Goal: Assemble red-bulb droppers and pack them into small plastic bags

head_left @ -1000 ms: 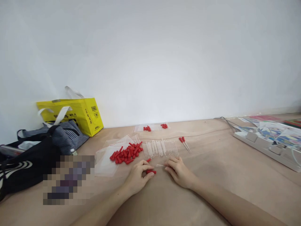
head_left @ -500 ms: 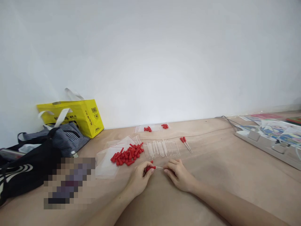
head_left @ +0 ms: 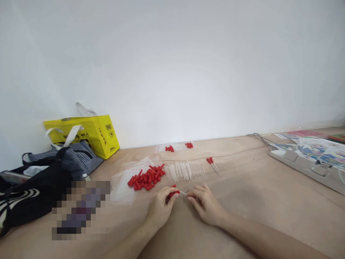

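Note:
My left hand (head_left: 162, 205) is closed on a red rubber bulb (head_left: 174, 194), with a second red piece showing above its fingers. A thin clear tube (head_left: 183, 193) runs from the bulb to my right hand (head_left: 204, 202), whose fingers pinch its other end. Beyond my left hand lies a pile of red bulbs (head_left: 147, 178) on clear plastic bags (head_left: 121, 190). A row of clear tubes (head_left: 185, 170) rests beyond both hands. Two tubes with red bulbs on them (head_left: 213, 165) lie side by side to the right of the row.
At the back lies a clear bag (head_left: 179, 147) with small red bulbs. Yellow (head_left: 107, 136), striped (head_left: 81, 158) and black (head_left: 35, 198) bags stand at the left, near a blurred patch (head_left: 81, 212). A white tray (head_left: 302, 165) holding printed packets is at the right.
Both hands have shifted only slightly. The tube between them now slopes a little more down toward my right hand.

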### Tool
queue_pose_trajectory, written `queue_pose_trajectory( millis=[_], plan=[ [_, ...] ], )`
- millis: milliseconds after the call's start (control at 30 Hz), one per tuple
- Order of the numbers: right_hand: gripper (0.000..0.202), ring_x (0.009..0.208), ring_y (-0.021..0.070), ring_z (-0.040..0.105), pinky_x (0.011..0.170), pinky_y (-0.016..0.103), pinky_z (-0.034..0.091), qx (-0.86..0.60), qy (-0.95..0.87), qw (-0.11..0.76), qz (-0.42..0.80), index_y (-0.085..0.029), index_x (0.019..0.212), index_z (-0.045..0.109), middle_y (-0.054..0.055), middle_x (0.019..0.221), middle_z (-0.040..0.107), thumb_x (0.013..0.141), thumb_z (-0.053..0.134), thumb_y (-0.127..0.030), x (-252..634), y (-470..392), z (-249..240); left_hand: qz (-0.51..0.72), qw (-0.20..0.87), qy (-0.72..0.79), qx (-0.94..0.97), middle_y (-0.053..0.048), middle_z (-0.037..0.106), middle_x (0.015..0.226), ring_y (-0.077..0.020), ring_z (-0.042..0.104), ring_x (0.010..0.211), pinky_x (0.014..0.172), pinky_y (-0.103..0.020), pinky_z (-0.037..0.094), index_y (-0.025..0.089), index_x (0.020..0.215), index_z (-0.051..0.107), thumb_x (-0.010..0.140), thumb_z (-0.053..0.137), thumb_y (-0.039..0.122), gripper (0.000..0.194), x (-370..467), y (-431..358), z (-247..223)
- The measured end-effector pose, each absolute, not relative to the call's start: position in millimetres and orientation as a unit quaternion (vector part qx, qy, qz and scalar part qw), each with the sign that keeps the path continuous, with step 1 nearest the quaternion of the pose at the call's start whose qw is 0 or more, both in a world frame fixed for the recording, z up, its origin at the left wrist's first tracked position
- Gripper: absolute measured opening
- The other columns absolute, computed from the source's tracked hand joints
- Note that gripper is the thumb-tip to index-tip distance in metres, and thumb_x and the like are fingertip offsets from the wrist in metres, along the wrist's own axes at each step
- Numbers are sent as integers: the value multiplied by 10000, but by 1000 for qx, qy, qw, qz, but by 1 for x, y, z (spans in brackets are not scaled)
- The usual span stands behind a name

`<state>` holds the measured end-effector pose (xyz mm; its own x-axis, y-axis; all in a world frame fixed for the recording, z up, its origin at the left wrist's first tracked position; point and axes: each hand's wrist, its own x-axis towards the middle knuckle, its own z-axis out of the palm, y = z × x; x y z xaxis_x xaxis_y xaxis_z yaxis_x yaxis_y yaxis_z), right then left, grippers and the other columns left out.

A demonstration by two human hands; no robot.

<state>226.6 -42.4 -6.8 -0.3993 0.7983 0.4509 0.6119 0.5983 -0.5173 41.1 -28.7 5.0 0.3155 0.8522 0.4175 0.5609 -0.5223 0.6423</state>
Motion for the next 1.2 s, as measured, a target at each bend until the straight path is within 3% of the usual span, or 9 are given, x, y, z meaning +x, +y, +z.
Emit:
queue_pose_trajectory(
  millis=[367,667,800,1000,1200],
  plan=[
    [167,604,110,418,649,276,238,-374,-855,359,24,-183,868,557,0,691,544,820,399,-154,230,-44,-8,407,230,449,761,-17,608,713,-160,564,669,600,-242,438,185,736,611,776,467,281,178,45,-35,5],
    [237,550,107,354,625,291,201,-297,-878,359,-111,-165,870,555,-6,649,521,767,369,-61,236,-39,-7,354,284,445,772,0,556,654,-130,491,579,524,-212,376,166,765,595,801,449,288,193,42,-34,0],
    [238,532,104,334,608,289,188,-291,-879,359,-119,-161,842,555,-5,652,528,748,365,-54,237,-38,-4,358,239,427,795,-2,559,674,-136,509,615,562,-222,397,174,763,574,818,420,260,185,43,-38,3],
    [205,561,108,354,612,287,198,-316,-886,331,-71,-163,806,555,10,694,533,770,365,-94,236,-42,1,350,79,379,853,-9,595,670,-162,521,667,672,-290,389,188,731,551,825,432,237,160,44,-43,4],
    [203,606,111,405,641,284,225,-354,-886,300,18,-176,803,544,12,720,545,809,348,-126,235,-44,1,345,24,348,871,-1,608,682,-154,518,663,709,-319,371,191,755,526,831,421,191,130,46,-46,3]
  ],
)
